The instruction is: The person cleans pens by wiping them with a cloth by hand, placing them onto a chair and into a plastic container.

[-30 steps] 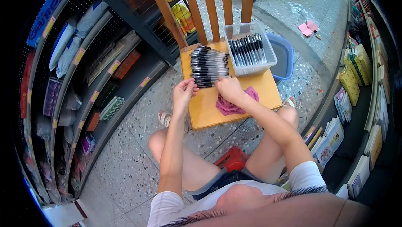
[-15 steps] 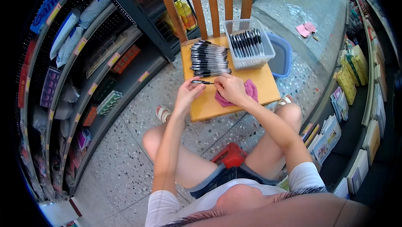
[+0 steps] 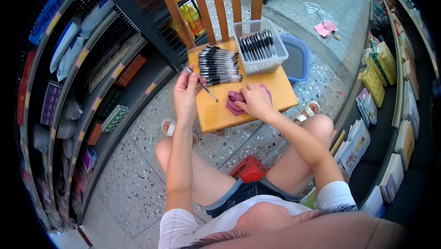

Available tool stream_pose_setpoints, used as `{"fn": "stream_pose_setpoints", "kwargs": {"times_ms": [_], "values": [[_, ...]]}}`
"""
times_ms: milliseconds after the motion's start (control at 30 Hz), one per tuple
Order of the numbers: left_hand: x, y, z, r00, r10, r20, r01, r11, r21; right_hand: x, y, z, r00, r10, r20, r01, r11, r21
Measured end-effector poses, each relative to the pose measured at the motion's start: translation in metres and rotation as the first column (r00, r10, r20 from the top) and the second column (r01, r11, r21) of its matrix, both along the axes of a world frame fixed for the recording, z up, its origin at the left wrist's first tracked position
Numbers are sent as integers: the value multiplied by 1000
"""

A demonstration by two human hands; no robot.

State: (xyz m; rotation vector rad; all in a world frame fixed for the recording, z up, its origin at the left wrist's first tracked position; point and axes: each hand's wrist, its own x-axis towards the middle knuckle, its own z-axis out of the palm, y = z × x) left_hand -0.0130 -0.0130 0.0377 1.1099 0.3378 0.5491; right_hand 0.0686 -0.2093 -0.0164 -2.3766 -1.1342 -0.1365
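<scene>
My left hand (image 3: pixel 185 93), at the left edge of the wooden chair seat (image 3: pixel 216 119), is closed on a pen (image 3: pixel 209 92) that slants down to the right. My right hand (image 3: pixel 257 102) has its fingers closed on a crumpled pink cloth (image 3: pixel 235 103) on the seat. Beyond the hands lies a stack of black-and-clear pens (image 3: pixel 218 67). Behind the cloth stands a clear plastic box (image 3: pixel 262 67) with more pens leaning in it.
A blue basin (image 3: pixel 298 60) is on the floor right of the chair. Curved shelves (image 3: pixel 133 97) with packages rise on the left, and shelves with books (image 3: pixel 353 145) on the right. A red plastic stool (image 3: pixel 249 168) is beneath me. Pink paper (image 3: pixel 325 28) lies farther off.
My left hand has lifted and moved left with the pen, which now tilts. My right hand has left the pen and moved down onto the cloth, which is bunched differently.
</scene>
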Motion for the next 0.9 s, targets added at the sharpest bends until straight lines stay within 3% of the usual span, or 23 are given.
{"fn": "stream_pose_setpoints", "kwargs": {"times_ms": [67, 167, 200, 233, 300, 400, 500, 667, 800, 900], "values": [[2, -10, -3, 994, -101, -45, 100, 995, -14, 4, -4, -11, 1000, 27, -1, -27, 997, -78], [5, -19, -10, 964, -203, -174, 203, 979, -14, 8, -7, 14, 969, 57, -240, -5, 977, 212], [5, -23, -9, 957, -215, -195, 214, 977, -26, 11, -7, 15, 841, 168, -514, 60, 916, 398], [5, -28, -6, 949, -227, -217, 224, 974, -39, 15, -9, 16, 631, 320, -707, 181, 825, 535], [4, -34, -6, 936, -261, -236, 258, 965, -43, 18, -16, 27, 185, 570, -801, 467, 666, 582], [5, -43, -10, 910, -330, -250, 334, 942, -26, 13, -17, 44, 115, 697, -708, 592, 524, 612], [5, -54, -10, 902, -335, -273, 350, 937, 6, 14, -18, 34, 126, 715, -687, 439, 581, 685], [5, -62, -22, 910, -318, -266, 347, 935, 70, 6, -5, 19, 494, 637, -592, 166, 599, 784], [6, -59, -35, 881, -334, -334, 392, 911, 124, 14, 4, 5, 615, 518, -594, 155, 660, 735], [8, -52, -45, 880, -309, -361, 376, 918, 130, 16, 14, 0, 829, 366, -423, 49, 706, 707]]}}
